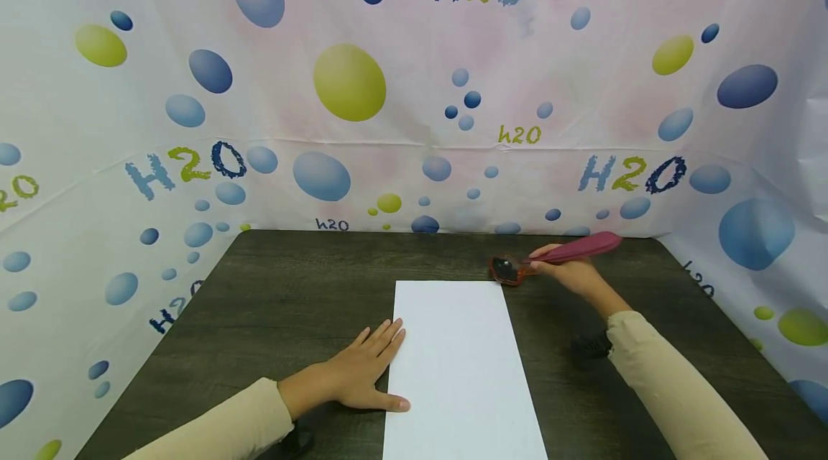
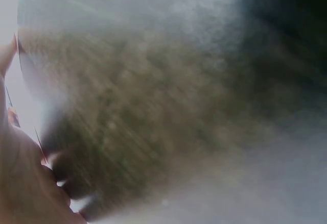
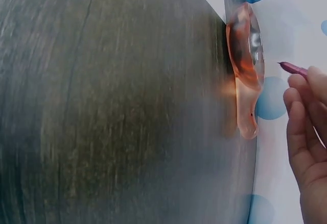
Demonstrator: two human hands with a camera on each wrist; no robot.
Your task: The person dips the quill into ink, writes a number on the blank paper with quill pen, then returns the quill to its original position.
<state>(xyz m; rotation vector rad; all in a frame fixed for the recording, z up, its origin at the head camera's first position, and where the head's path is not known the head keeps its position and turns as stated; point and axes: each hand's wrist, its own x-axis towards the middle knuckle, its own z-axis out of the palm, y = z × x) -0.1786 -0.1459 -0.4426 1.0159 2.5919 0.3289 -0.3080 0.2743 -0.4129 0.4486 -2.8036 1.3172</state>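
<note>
A white sheet of paper lies on the dark table. My left hand rests on its left edge, fingers spread and straight; the left wrist view catches only part of this hand beside a blurred tabletop. Beyond the paper's far right corner stands a small translucent orange dish with something dark in it. Close beside this dish, my right hand pinches a maroon pen-like tool with a broad, rounded back end. In the right wrist view, its dark pointed tip is apart from the orange dish.
Dark wood-grain table surrounds the paper. A white backdrop with blue and green bubbles and H2O lettering rises behind the table and along both sides. A dark wrist device sits under the right wrist.
</note>
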